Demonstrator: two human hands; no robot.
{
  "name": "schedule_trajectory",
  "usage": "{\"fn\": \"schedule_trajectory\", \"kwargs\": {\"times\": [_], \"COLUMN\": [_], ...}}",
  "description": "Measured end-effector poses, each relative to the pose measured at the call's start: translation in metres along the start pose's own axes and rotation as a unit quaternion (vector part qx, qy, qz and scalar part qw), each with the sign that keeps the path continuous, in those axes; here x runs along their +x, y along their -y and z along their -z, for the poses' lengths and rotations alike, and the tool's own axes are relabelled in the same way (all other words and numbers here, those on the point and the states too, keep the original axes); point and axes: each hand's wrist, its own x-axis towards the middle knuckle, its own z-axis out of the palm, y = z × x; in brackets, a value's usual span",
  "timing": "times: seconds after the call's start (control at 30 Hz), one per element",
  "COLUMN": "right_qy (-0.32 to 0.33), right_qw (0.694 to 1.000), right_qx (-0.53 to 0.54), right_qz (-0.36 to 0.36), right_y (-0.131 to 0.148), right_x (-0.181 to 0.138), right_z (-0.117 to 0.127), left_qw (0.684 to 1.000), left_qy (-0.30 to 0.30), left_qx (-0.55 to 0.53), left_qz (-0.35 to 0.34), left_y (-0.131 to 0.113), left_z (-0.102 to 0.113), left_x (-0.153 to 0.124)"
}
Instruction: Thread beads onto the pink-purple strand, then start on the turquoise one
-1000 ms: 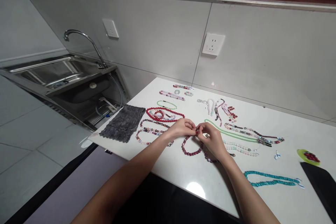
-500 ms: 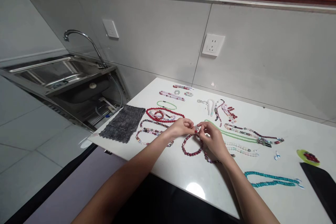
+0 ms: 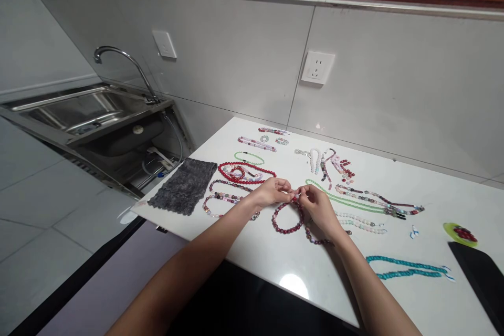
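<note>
A loop of dark red beads [image 3: 289, 231] hangs below my fingers, its lower part near or on the white tabletop. My left hand [image 3: 273, 192] pinches at the top of the loop with thumb and forefinger. Close against it, my right hand [image 3: 318, 209] also pinches there, its fingertips almost touching the left ones. A bright red bead shows between the two hands; the string ends are too small to make out. Another dark beaded strand [image 3: 315, 240] lies partly under my right hand. Left of my hands is a bright red bead necklace [image 3: 247, 182] around smaller beaded pieces.
Green bead strands [image 3: 354, 203] lie beyond my right hand. A turquoise strand [image 3: 409, 262] is at the right, near a yellow-green dish [image 3: 449, 230] of dark red beads and a black flat object [image 3: 478, 273]. A grey cloth [image 3: 183, 186] lies left, beside the sink [image 3: 59, 100].
My right fingers have closed in toward the left fingertips at the top of the bead loop. The whole view has shifted slightly; the other strands stay where they lay.
</note>
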Motion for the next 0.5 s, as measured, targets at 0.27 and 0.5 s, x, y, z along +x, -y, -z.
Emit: {"fn": "schedule_trajectory", "kwargs": {"times": [0.27,0.5], "right_qy": [0.004,0.026], "right_qw": [1.0,0.999], "right_qx": [0.006,0.012], "right_qz": [-0.021,-0.033], "right_y": [0.0021,0.0024], "right_x": [-0.0015,-0.0026], "right_z": [0.0007,0.0025], "left_qw": [1.0,0.999], "left_qy": [0.017,0.034], "left_qx": [0.016,0.032], "left_qz": [-0.015,-0.006], "left_y": [-0.002,-0.0009], "left_z": [-0.0027,-0.0019], "left_x": [-0.0023,-0.0023]}}
